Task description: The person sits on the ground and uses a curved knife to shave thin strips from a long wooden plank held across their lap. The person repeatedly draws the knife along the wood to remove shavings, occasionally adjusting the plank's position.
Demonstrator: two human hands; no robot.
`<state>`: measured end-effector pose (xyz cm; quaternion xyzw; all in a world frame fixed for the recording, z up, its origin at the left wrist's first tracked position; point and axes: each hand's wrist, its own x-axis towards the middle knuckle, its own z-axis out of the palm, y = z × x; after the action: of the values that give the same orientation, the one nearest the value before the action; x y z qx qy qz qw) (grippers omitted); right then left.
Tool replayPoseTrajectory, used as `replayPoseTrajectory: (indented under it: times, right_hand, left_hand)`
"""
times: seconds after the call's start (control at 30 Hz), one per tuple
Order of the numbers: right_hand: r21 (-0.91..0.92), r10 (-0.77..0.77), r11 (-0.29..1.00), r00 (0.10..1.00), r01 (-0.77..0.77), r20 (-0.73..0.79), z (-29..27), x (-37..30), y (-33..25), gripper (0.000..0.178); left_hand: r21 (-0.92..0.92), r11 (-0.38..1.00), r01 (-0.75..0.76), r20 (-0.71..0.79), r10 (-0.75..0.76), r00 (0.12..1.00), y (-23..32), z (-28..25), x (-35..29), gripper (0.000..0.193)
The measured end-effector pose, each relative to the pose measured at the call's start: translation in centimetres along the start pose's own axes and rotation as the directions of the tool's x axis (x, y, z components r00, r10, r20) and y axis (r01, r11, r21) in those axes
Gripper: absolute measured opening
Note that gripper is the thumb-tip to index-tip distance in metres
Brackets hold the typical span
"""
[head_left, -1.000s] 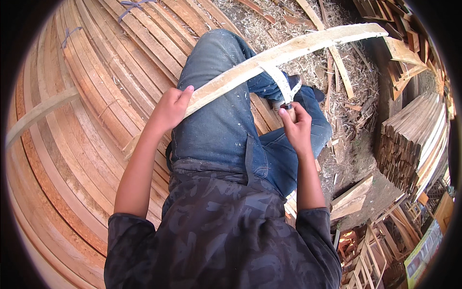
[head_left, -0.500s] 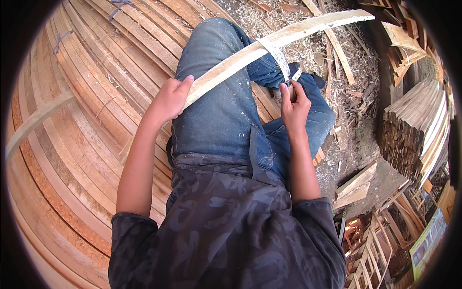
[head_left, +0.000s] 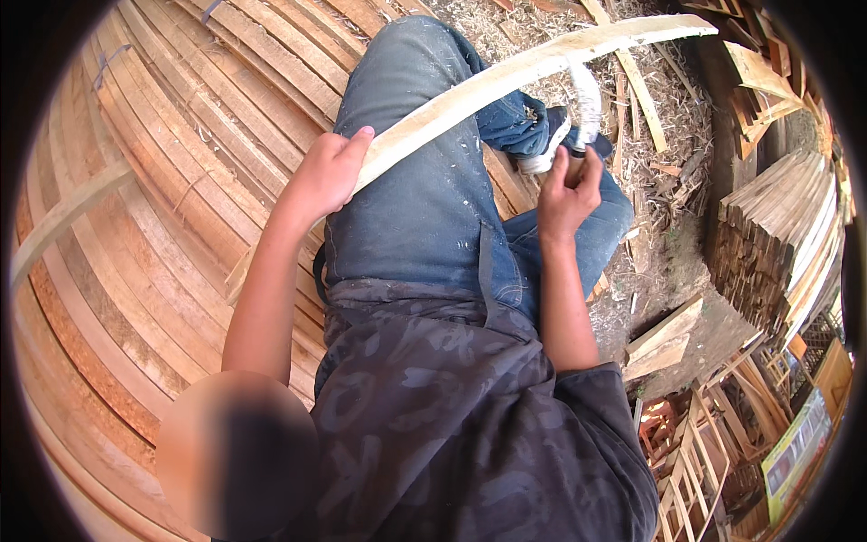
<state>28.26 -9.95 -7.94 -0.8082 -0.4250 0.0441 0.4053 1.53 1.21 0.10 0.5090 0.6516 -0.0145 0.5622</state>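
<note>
In the head view, the left hand (head_left: 327, 174) is clamped on a long pale wooden strip (head_left: 470, 99), its thumb lying along the upper face and its fingers wrapped round the near part. The strip slants up from that grip toward the right, crossing over the leg of the blue jeans (head_left: 393, 203), and its far end stands out above the ground beyond the knee.

The right hand (head_left: 569, 199) has its fingers closed round the handle of a curved-bladed hand tool (head_left: 588, 104), near its dark collar (head_left: 578, 152). The pale blade is smeared by motion and curves upward to the strip's lower edge; whether it touches the wood cannot be told.

Just below the collar, to the left, shows a dark shoe with a white sole (head_left: 539, 161). At left, long reddish boards (head_left: 172, 226) lie side by side, with a paler batten (head_left: 68, 212) across them. Wood shavings (head_left: 677, 95) litter the ground at upper right, and a stack of thin slats (head_left: 777, 235) stands farther right, above some loose offcuts (head_left: 666, 339).
</note>
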Motion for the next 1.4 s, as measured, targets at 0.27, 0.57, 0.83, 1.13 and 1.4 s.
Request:
replayPoseTrajectory:
  times: [0.27,0.57,0.83,1.13,1.4]
  right_hand:
    - [0.061,-0.108,0.994,0.825,0.089,0.555,-4.5,3.2,-1.6,0.024]
    - [0.016,-0.031,0.999,0.927,0.027,0.373,-0.4,1.3,-2.3,0.025]
    - [-0.261,-0.017,0.965,0.997,0.037,0.076,0.5,3.9,1.6,0.025]
    - [-0.063,-0.207,0.959,0.837,0.275,0.507,-1.3,2.4,-2.0,0.025]
    - [-0.019,-0.260,0.952,0.839,0.306,0.477,-0.1,1.7,-3.8,0.027]
  left_hand:
    - [0.048,0.999,-0.006,-0.018,0.007,1.000,-0.2,0.3,0.1,0.059]
    - [0.006,0.998,0.057,0.027,-0.057,0.998,0.1,-0.3,0.0,0.058]
    - [0.046,0.998,0.050,0.044,-0.052,0.998,0.7,-0.1,0.4,0.058]
    - [0.053,0.995,0.090,0.011,-0.090,0.996,0.7,0.0,0.1,0.057]
    - [0.063,0.993,0.100,0.005,-0.100,0.995,1.1,0.2,-0.1,0.059]
